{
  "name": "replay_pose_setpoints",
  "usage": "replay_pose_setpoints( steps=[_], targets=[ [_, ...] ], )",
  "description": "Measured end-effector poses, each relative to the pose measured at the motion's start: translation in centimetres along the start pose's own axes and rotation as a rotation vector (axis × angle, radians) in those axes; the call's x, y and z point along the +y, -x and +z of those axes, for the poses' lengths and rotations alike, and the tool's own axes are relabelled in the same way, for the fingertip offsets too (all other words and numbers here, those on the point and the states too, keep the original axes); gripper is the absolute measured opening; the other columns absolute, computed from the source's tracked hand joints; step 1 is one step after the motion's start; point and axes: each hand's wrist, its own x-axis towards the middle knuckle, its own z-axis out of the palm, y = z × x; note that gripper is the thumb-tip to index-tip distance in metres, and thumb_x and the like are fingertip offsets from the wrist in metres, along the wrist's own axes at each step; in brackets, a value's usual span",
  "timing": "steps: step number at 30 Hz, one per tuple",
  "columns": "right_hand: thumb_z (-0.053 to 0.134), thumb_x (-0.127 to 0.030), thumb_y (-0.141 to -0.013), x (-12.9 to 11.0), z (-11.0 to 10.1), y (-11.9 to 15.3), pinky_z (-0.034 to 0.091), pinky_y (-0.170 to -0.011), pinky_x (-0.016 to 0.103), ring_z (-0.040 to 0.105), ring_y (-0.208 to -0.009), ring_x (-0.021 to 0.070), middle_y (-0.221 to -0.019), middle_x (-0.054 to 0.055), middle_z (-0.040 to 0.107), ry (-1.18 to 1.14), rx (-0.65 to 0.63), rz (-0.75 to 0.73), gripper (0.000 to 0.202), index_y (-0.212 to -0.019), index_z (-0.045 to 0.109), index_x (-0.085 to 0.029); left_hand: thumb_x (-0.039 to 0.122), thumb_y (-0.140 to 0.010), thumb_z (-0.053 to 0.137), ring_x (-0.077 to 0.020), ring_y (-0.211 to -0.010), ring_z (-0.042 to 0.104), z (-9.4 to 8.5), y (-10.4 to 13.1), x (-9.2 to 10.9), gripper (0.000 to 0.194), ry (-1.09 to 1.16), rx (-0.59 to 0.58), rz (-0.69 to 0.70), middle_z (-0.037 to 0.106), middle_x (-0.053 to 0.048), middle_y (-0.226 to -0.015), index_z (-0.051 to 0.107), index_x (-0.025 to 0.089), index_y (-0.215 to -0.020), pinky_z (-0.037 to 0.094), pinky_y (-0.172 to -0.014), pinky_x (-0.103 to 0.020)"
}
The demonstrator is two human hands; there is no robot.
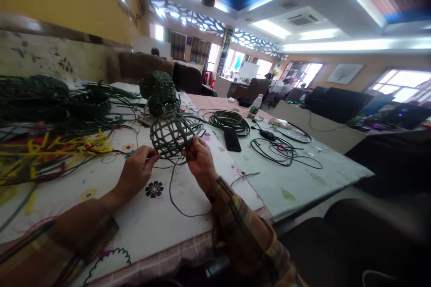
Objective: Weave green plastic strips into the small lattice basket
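Between my hands is an openwork woven basket [169, 136] of dark green strips, rounded and lattice-like. My left hand [139, 168] is closed at its lower left edge, thumb and finger pinched together. On the basket's right side, my right hand [199, 157] pinches the strips near the rim. A thin green strand [172, 193] hangs below and curls across the white patterned tablecloth [175, 233]. Just behind the basket stands a denser, tightly woven green piece [158, 89].
Yellow strips [81, 145] and more green woven pieces [37, 98] crowd the left. To the right lie a coil of green strip [227, 121], a black phone [232, 139], a looser coil [274, 152] and a bottle [256, 106]. Chairs and people are farther back.
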Motion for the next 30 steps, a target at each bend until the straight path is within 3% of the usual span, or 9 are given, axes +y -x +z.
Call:
replay_pose_setpoints(
  steps=[4,8,13,18,20,25,30],
  targets=[
    [0.072,-0.025,-0.095,-0.3,-0.1,-0.1,0.036,-0.044,0.015,0.016,-0.040,0.0048,-0.043,-0.014,0.029,-0.044,0.051,0.054,0.041,-0.066,0.043,-0.021,0.046,-0.091,0.061,-0.0251,-0.077,0.069,0.0,0.0,-0.5,0.022,0.159,-0.086,-0.142,0.071,-0.004,-0.082,0.060,0.025,-0.087,0.053,-0.071,-0.036],
    [0.058,-0.017,-0.103,-0.5,-0.1,-0.3,0.040,-0.045,0.015,0.014,-0.040,0.0057,-0.043,-0.014,0.028,-0.091,0.068,0.098,0.038,-0.067,0.047,-0.021,0.057,-0.087,0.067,-0.0281,-0.089,0.074,0.3,0.1,-0.6,0.035,0.292,-0.085,-0.265,0.075,-0.006,-0.089,0.062,0.023,-0.091,0.057,-0.081,-0.039],
    [0.069,-0.024,-0.098,-0.5,-0.2,-0.3,0.040,-0.045,0.015,0.019,-0.040,0.0044,-0.046,-0.014,0.032,-0.085,0.038,0.062,0.040,-0.066,0.044,-0.021,0.071,-0.075,0.079,-0.0285,-0.089,0.075,0.5,0.3,0.1,0.055,0.530,-0.099,-0.486,0.077,-0.008,-0.088,0.067,0.019,-0.090,0.059,-0.089,-0.043],
    [0.069,-0.022,-0.097,-0.2,-0.3,-0.3,0.038,-0.043,0.014,0.021,-0.040,0.0043,-0.045,-0.014,0.030,-0.089,0.034,0.079,0.039,-0.067,0.046,-0.020,0.059,-0.044,0.100,-0.0229,-0.077,0.073,0.7,0.1,0.7,0.059,0.849,-0.037,-0.760,0.073,-0.004,-0.076,0.072,0.019,-0.076,0.062,-0.083,-0.036],
    [0.070,-0.022,-0.097,-0.1,-0.4,-0.4,0.036,-0.043,0.013,0.019,-0.040,0.0041,-0.046,-0.014,0.030,-0.096,0.050,0.084,0.039,-0.067,0.044,-0.021,0.051,-0.038,0.104,-0.0201,-0.077,0.072,0.7,0.0,0.8,0.057,0.948,-0.023,-0.809,0.073,-0.003,-0.077,0.073,0.019,-0.073,0.062,-0.082,-0.033],
    [0.054,-0.016,-0.104,-0.4,-0.8,-1.1,0.033,-0.043,0.014,0.014,-0.039,0.0052,-0.044,-0.014,0.026,-0.153,0.152,0.142,0.037,-0.069,0.044,-0.021,0.052,-0.044,0.104,-0.0176,-0.076,0.072,0.8,-0.1,1.3,0.056,1.003,0.000,-0.697,0.072,0.000,-0.080,0.073,0.020,-0.077,0.061,-0.082,-0.030],
    [0.054,-0.018,-0.105,-0.6,-1.3,-1.6,0.028,-0.043,0.014,0.012,-0.040,0.0058,-0.046,-0.014,0.024,-0.195,0.132,0.190,0.038,-0.069,0.041,-0.021,0.059,-0.072,0.090,-0.0226,-0.084,0.074,0.5,0.4,1.4,0.046,0.674,0.020,-0.368,0.072,-0.002,-0.082,0.069,0.020,-0.084,0.058,-0.081,-0.033]
  ],
)
